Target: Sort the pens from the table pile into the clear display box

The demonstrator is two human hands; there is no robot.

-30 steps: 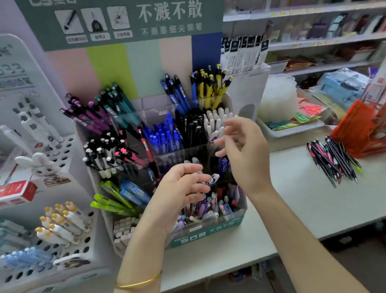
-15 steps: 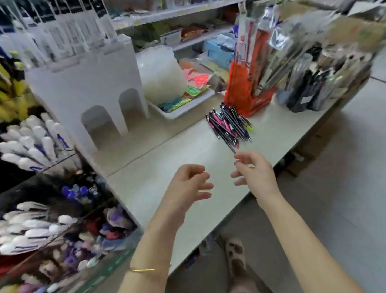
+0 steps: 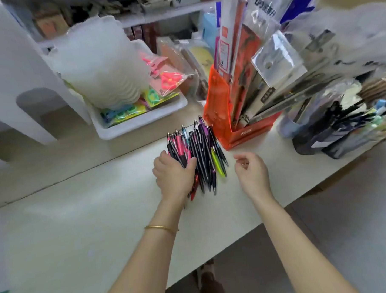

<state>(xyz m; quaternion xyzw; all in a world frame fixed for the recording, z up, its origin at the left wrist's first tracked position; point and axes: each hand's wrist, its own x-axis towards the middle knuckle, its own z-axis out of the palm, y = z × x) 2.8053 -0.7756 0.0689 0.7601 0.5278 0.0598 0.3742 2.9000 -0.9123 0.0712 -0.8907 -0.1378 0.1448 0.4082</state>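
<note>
Pens [image 3: 202, 154] are lying piled on the table [image 3: 80, 217], just beside the orange stand [image 3: 216, 101]. The left hand [image 3: 173, 176] is gripping a bunch at the pile's left side, fingers curled round them. The right hand [image 3: 251, 172] is hovering alongside, loosely curled, holding nothing. An overfull grab is risking pens slipping loose and rolling off the edge.

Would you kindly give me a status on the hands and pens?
Left hand grips part of pen pile. Right hand empty, beside pile. Orange display stand close behind pile; display box unseen.
</note>
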